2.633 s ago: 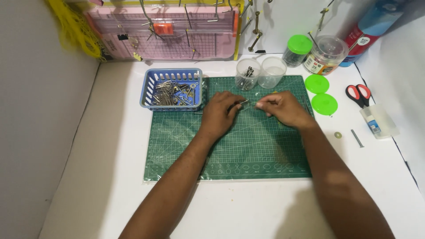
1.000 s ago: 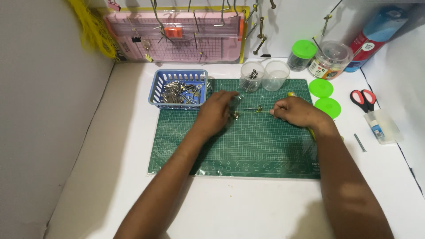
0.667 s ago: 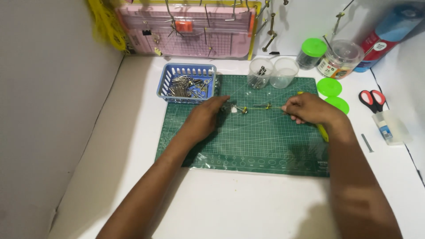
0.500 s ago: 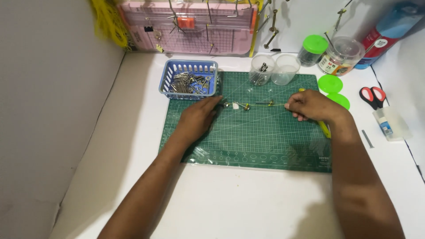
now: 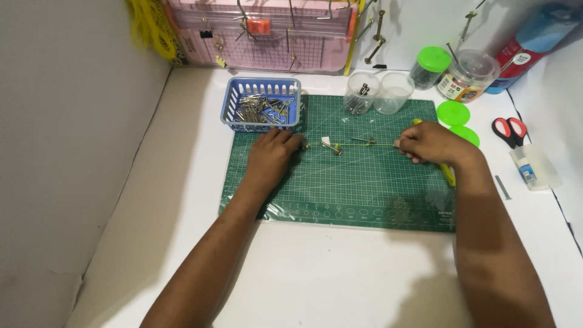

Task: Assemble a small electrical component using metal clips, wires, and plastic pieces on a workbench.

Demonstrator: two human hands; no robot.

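Hands have spread apart since the earliest frame: then they met near the mat's upper centre, now a thin yellow-green cord (image 5: pixel 364 144) is stretched between them across the upper middle of the picture.

Green cutting mat (image 5: pixel 340 182) fills the centre, with white table (image 5: pixel 340 273) all round it. Lower half of the mat and the table below it are bare except for the forearms, so that is the open room. Upper edge is crowded: blue basket (image 5: pixel 262 121) of metal clips touches the mat's upper left corner, and two clear cups (image 5: pixel 376 94) sit at top centre.

Left hand (image 5: pixel 270 158) lies palm down just below the basket, fingers together, pressing at the cord's left end; whether it pinches the end cannot be told. Right hand (image 5: pixel 428 143) is curled at the right of centre, fingertips pinching the cord's right end, with a yellow tool (image 5: pixel 446 173) partly under it.

Small metal pieces (image 5: pixel 331 147) hang on the cord mid-span, just above the mat.

Risks, as a judgement:
- cord slackens or one end slips, so the pieces slide off and scatter
- left hand drifts up and knocks the basket
- right hand swings further right into the green lids (image 5: pixel 458 121) or towards the scissors (image 5: pixel 509 130)
- cups tip if the cord lifts toward the top edge
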